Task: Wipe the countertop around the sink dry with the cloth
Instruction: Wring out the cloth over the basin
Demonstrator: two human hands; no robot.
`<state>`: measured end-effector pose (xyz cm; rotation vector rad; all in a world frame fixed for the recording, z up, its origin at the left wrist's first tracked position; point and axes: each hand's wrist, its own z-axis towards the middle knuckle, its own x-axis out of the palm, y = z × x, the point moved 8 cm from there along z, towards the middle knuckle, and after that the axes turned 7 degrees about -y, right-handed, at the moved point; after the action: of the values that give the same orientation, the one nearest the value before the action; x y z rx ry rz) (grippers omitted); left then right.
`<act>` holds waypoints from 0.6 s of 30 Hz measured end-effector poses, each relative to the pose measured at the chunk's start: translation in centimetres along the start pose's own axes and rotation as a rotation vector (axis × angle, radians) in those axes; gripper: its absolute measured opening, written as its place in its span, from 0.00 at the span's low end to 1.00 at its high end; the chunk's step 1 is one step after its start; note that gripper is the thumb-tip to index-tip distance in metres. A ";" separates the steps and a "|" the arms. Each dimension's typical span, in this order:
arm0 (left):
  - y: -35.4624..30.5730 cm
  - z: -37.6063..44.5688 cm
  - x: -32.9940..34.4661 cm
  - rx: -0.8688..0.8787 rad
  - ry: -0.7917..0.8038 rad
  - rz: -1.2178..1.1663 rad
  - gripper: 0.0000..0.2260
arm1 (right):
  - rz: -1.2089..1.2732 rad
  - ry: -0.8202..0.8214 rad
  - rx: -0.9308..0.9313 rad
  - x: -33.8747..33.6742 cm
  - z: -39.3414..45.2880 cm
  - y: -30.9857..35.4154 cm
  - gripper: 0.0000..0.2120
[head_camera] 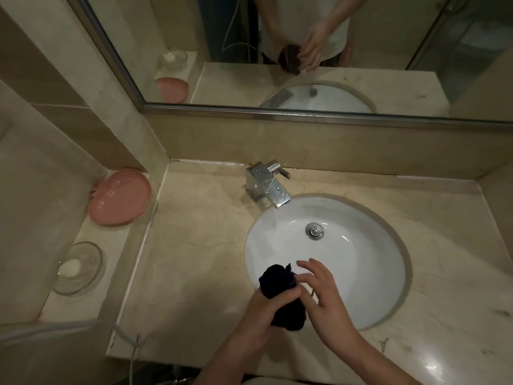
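Over the near rim of the sink (388,273), the left hand (261,309) grips a bunched dark cloth (280,290) while the right hand (324,298), fingers relaxed and spread, touches it; no writing is readable.

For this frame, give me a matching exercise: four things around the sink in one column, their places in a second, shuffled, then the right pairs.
Things:
1. dark cloth
2. pink dish
3. chrome tap
4. glass soap dish

Places:
A. behind the sink, on the countertop
B. gripped in the left hand, over the sink's near rim
C. far end of the left ledge, against the wall
D. near end of the left ledge, holding a white soap

Pairs: 1-B, 2-C, 3-A, 4-D
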<state>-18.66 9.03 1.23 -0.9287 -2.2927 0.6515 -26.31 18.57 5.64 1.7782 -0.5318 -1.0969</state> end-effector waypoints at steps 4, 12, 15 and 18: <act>0.2 -0.4 0.4 -0.089 0.111 0.206 0.12 | -0.275 0.327 -0.359 0.4 -1.5 1.0 0.46; -0.4 -0.4 3.8 -0.361 0.385 0.778 0.07 | -0.712 0.419 -0.759 1.3 0.7 1.9 0.27; -4.1 1.1 5.3 -0.258 0.324 0.938 0.08 | -0.893 0.271 -0.839 -0.6 3.4 3.5 0.27; -7.2 2.3 6.8 -0.057 0.162 1.072 0.08 | -1.106 0.254 -0.807 -2.1 6.4 4.5 0.27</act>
<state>-27.52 8.92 6.26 -2.1553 -1.5329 0.8644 -32.35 14.92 9.56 1.3597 1.0615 -1.4486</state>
